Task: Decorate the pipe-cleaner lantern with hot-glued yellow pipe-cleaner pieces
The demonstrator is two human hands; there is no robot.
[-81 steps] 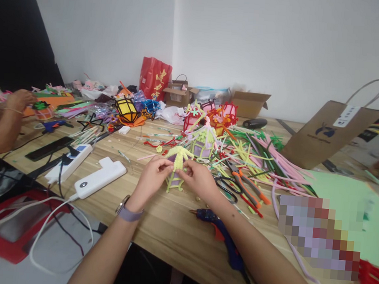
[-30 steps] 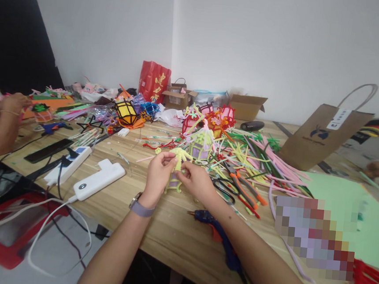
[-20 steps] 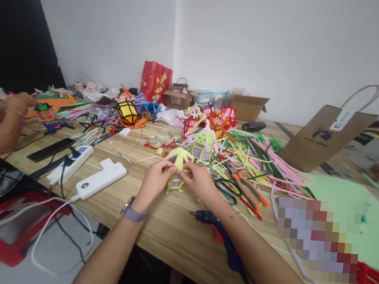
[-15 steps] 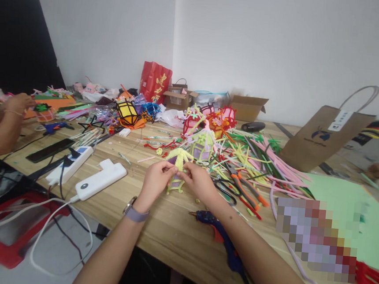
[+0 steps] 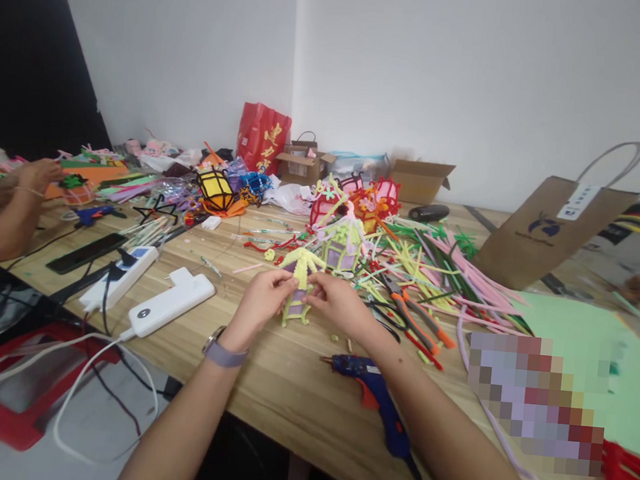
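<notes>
A small yellow-and-purple pipe-cleaner lantern (image 5: 297, 307) stands upright between my hands at the table's front. My left hand (image 5: 267, 295) pinches its left side, thumb and fingers together. On the opposite side, my right hand (image 5: 334, 301) has its bent fingers closed against the lantern's upper frame. Part of the lantern is hidden by my fingers. Just behind it stands a second yellow-and-purple lantern (image 5: 342, 248) with a pink loop on top. A blue hot glue gun (image 5: 367, 378) lies below my right forearm.
Orange-handled pliers (image 5: 411, 311) and loose pipe cleaners (image 5: 463, 271) lie to the right, near a brown paper bag (image 5: 550, 230). A white power strip (image 5: 118, 278) and white charger (image 5: 171, 305) with cables sit left. Another person's arm (image 5: 5, 224) works at far left.
My right hand has shifted slightly right, apart from my left fingertips, showing more of the lantern's middle. My right forearm has moved up a little, uncovering more of the glue gun.
</notes>
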